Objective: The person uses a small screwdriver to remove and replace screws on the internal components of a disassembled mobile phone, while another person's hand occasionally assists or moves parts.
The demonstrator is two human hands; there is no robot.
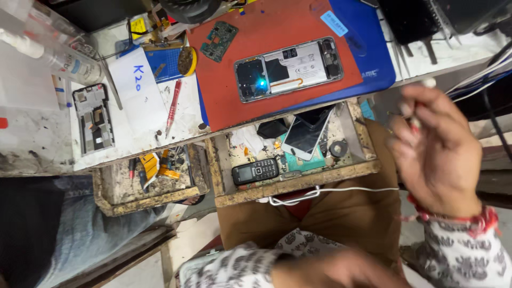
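the cluttered tabletop (37, 138) carries an opened phone (288, 68) on a red mat (229, 101); my right hand (434, 152) pinches a thin tool (418, 104), my left hand (341, 269) is too blurred to tell.

We are at a small phone-repair workbench. An opened smartphone with its back cover off (288, 69) lies on a red rubber work mat (234, 101) over a blue one (373, 58). We note a loose green circuit board (218, 40), a stripped grey phone frame (94, 118) and a red-handled screwdriver (173, 106) on the stained white benchtop (32, 138). Two worn open drawers (298, 184) hold an old black keypad phone (255, 171), screens and scrap parts.
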